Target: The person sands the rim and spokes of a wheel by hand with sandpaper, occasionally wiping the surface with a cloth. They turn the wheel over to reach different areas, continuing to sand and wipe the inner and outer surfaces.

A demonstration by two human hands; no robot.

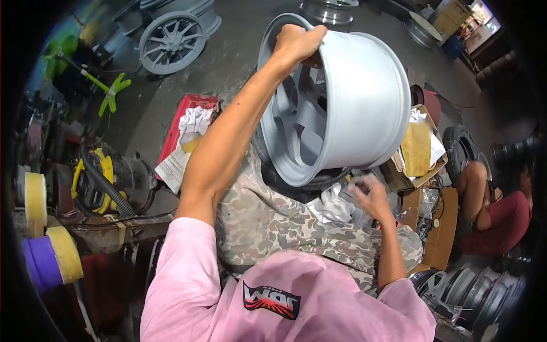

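Observation:
My left hand (pixel 297 44) is closed around the upper edge of a grey wheel rim (pixel 364 97). The rim is tilted, with its spokes turned to the left and its broad barrel to the right. Beneath it a black tire (pixel 310 191) shows in part. My right hand (pixel 371 196) is just below the barrel, apart from it, somewhat blurred, with its fingers loosely bent and nothing visible in them. White cloth (pixel 331 205) lies beside that hand, near my camouflage-covered legs.
To the left are a red crate (pixel 170 139) with rags, a black and yellow vacuum cleaner (pixel 105 179) and tape rolls (pixel 64 255). A cardboard box (pixel 419 157) stands at right, near another seated person (pixel 501 219). More wheel rims (pixel 172 43) lie on the floor.

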